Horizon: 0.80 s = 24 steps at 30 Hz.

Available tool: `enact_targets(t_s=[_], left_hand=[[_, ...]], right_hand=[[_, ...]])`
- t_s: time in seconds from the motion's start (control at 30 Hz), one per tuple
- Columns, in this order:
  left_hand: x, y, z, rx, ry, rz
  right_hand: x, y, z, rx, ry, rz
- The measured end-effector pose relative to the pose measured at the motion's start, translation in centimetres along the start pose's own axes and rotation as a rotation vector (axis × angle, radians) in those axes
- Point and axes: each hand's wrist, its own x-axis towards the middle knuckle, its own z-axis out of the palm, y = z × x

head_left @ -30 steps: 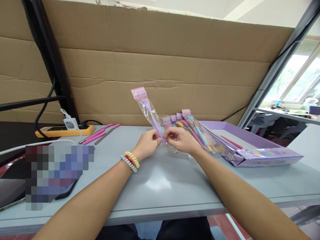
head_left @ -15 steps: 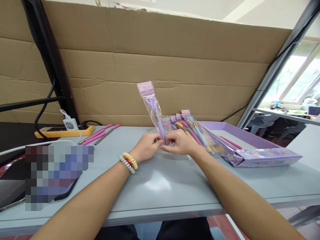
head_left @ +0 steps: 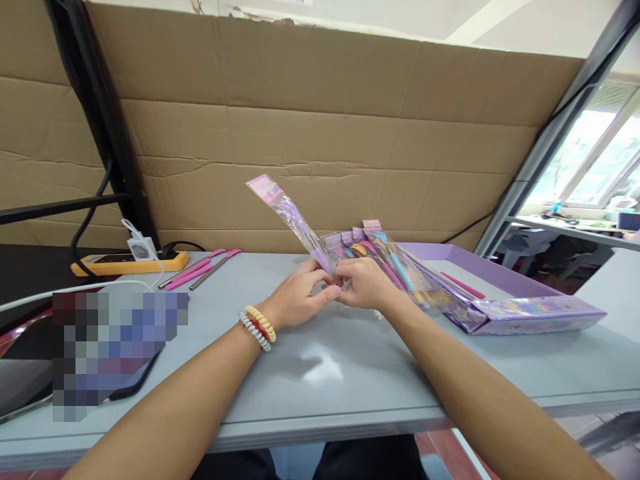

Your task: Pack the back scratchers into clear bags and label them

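Between my hands a purple back scratcher [head_left: 321, 256] in a clear plastic sleeve [head_left: 295, 217] leans up and to the left. A pink printed header [head_left: 267, 189] tops the sleeve. My left hand [head_left: 305, 293] is closed at its lower end, thumb and fingers pinching there. Fingers curled, my right hand [head_left: 363, 283] grips the same end from the right, the fingertips of both hands meeting. Just behind my right hand lies a pile of sleeved back scratchers [head_left: 393, 260] in blue, yellow, pink and purple. What exactly each fingertip pinches is partly hidden.
A shallow purple box [head_left: 537, 313] with a pink stick [head_left: 463, 285] inside stands at right. Several loose pink-and-metal sticks [head_left: 193, 272] lie at left by a yellow power strip [head_left: 107, 265]. A phone [head_left: 135, 380] rests front left; a cardboard wall [head_left: 320, 147] closes the back.
The sleeved back scratcher has tipped further left and its header has dropped slightly. Both hands have shifted a little right, and my left fingers have moved nearer my right hand.
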Motion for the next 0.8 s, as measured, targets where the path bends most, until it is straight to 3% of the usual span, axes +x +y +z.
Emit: enact_targets(t_s=[0.2,0.4,0.5,0.63,0.8], left_hand=[[0.1,0.1,0.0,0.025,0.0,0.01],[0.2,0.5,-0.5,-0.11,0.023,0.057],[0.3,0.8,-0.9,-0.156,0.095,0.05],[0.3,0.5,-1.5,-0.145,0.186,-0.024],[0.5,-0.7,-1.2,-0.066,0.162,-0.086]], right_hand=[[0.1,-0.3,-0.3,0.103,-0.022,-0.039],[0.2,-0.3,-0.7,0.273,0.078,-0.047],[0.2,0.2,-1.1,0.266,0.159,-0.033],[0.0,1.9,-2.5,0.143,0.379,0.145],[-1.1,5.4,-4.8,-0.037,0.658,0.504]])
